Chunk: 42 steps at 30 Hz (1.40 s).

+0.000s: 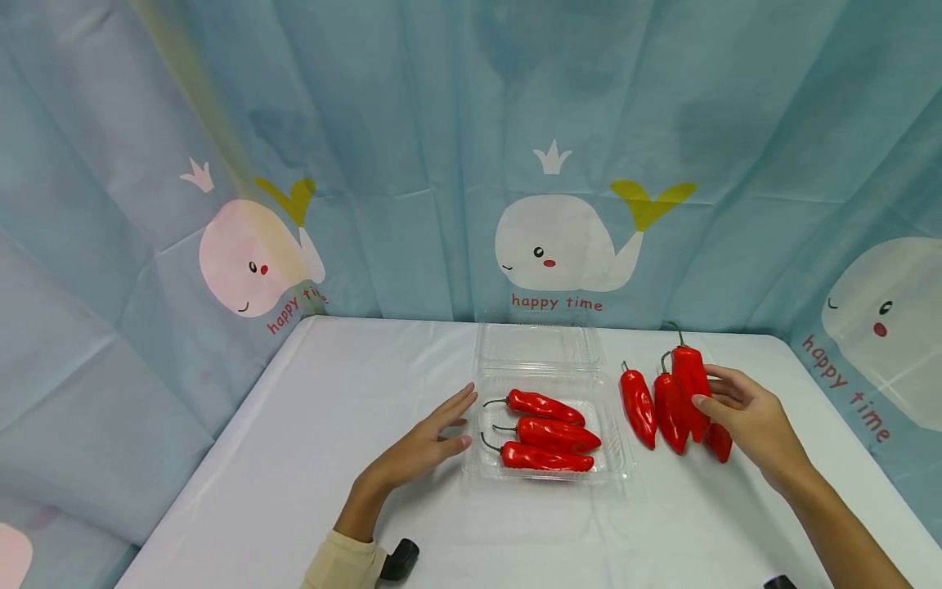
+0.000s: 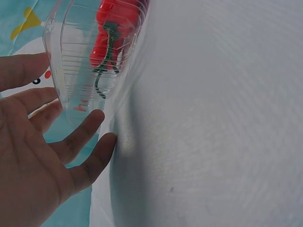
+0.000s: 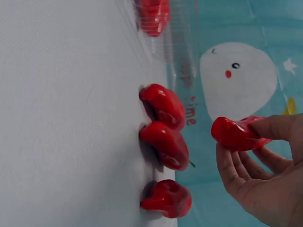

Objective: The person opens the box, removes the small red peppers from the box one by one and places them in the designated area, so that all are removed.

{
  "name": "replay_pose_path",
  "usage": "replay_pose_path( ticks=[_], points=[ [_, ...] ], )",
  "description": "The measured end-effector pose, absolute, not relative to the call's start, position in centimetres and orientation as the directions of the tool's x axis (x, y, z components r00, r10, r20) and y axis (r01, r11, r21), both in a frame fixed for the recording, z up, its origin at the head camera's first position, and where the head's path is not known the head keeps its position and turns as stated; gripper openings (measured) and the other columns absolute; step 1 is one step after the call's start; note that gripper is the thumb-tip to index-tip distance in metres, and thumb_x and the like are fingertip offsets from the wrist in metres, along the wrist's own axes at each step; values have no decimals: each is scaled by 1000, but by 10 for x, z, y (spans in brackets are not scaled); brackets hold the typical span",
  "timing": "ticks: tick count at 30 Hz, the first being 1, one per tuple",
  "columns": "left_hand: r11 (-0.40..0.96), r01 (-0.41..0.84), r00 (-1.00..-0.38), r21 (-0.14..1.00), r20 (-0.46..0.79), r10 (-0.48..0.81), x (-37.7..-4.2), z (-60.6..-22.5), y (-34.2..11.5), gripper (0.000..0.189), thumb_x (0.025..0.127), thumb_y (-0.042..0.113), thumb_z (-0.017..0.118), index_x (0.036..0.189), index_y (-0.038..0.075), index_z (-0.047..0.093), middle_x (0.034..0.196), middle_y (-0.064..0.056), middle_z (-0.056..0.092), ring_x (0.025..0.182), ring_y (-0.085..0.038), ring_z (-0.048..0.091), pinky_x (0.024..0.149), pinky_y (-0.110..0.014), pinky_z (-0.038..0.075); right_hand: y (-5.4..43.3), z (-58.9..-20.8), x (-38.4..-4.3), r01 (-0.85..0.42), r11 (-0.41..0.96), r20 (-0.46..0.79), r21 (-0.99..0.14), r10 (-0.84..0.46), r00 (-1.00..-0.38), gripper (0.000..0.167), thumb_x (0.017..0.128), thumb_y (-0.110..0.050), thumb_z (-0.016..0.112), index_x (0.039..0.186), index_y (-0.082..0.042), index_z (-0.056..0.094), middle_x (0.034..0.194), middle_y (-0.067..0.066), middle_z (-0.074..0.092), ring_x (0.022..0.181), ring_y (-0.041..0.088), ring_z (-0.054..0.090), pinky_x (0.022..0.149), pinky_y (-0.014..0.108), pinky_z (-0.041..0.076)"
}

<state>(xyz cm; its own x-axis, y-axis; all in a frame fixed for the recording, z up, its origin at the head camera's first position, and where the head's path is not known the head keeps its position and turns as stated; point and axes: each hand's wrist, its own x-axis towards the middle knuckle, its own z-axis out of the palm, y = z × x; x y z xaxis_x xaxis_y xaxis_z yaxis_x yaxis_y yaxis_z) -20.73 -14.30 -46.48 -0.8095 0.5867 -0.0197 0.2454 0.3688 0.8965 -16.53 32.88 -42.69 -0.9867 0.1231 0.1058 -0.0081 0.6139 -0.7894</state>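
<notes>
My right hand (image 1: 751, 417) pinches a red chili pepper (image 1: 690, 384) between thumb and fingers; in the right wrist view this pepper (image 3: 239, 134) is raised off the table. Three more peppers lie below and beside it: one on the left (image 1: 638, 406), a middle pepper (image 1: 670, 413) and one partly hidden by the hand (image 1: 718, 442). A clear plastic container (image 1: 618, 458) holds three peppers, stems to the left. Beside its left wall is my left hand (image 1: 427, 442), fingers extended. In the left wrist view, the left hand's fingertips (image 2: 97, 116) are close to the container wall.
The container's clear lid (image 1: 540, 347) lies folded back behind it on the white table (image 1: 353, 368). A blue curtain (image 1: 412, 164) with whale prints stands along the table's back edge and sides.
</notes>
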Motion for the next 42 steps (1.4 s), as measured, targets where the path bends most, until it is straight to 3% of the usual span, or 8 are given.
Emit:
replay_pose_path(
  ticks=[7, 11, 17, 21, 28, 37, 42],
  points=[
    [370, 246, -809, 896, -20, 587, -207, -465, -143, 70, 109, 18, 57, 170, 16, 24, 180, -1, 10, 149, -39, 45, 120, -65, 38, 340, -430, -163, 41, 610, 79, -791, 168, -983, 70, 108, -36, 62, 161, 2, 37, 148, 35, 52, 127, 53, 56, 76, 26, 64],
    [368, 247, -808, 897, -19, 589, -208, -465, -143, 70, 109, 19, 57, 170, 16, 24, 180, -2, 10, 149, -39, 45, 120, -65, 38, 348, -432, -162, 73, 610, 62, -789, 197, -979, 72, 107, -38, 62, 162, 1, 35, 149, 35, 51, 125, 51, 57, 77, 27, 65],
    [366, 259, -805, 894, -9, 593, -208, -464, -143, 70, 109, 21, 58, 170, 18, 25, 179, -2, 11, 149, -40, 46, 119, -64, 40, 362, -436, -160, 115, 608, 37, -786, 232, -972, 72, 109, -38, 58, 162, 4, 33, 150, 37, 50, 119, 45, 60, 72, 17, 61],
    [368, 257, -806, 894, -12, 592, -208, -464, -143, 70, 108, 21, 58, 170, 18, 25, 179, -2, 11, 149, -39, 46, 119, -64, 40, 370, -438, -159, 147, 605, 18, -782, 258, -966, 72, 109, -38, 57, 162, 5, 32, 150, 38, 49, 117, 41, 61, 72, 19, 61],
    [371, 252, -808, 894, -16, 589, -208, -466, -142, 70, 108, 17, 57, 170, 15, 24, 179, -4, 11, 149, -39, 46, 119, -64, 40, 384, -441, -162, 221, 581, -44, -783, 303, -952, 73, 111, -38, 52, 163, 7, 27, 149, 42, 46, 121, 51, 55, 65, 16, 58],
    [367, 254, -805, 895, -14, 592, -208, -466, -143, 70, 108, 20, 58, 170, 17, 25, 179, -4, 11, 149, -39, 46, 119, -63, 40, 401, -449, -165, 298, 578, -110, -759, 338, -935, 80, 109, -43, 55, 163, 7, 25, 152, 43, 42, 121, 50, 58, 70, 26, 64],
    [368, 256, -807, 894, -13, 591, -208, -466, -143, 70, 108, 20, 58, 170, 16, 25, 179, -4, 11, 149, -39, 46, 119, -63, 40, 410, -451, -167, 334, 549, -158, -766, 343, -926, 77, 110, -39, 54, 162, 10, 25, 152, 45, 38, 126, 56, 53, 67, 23, 62]
  ],
)
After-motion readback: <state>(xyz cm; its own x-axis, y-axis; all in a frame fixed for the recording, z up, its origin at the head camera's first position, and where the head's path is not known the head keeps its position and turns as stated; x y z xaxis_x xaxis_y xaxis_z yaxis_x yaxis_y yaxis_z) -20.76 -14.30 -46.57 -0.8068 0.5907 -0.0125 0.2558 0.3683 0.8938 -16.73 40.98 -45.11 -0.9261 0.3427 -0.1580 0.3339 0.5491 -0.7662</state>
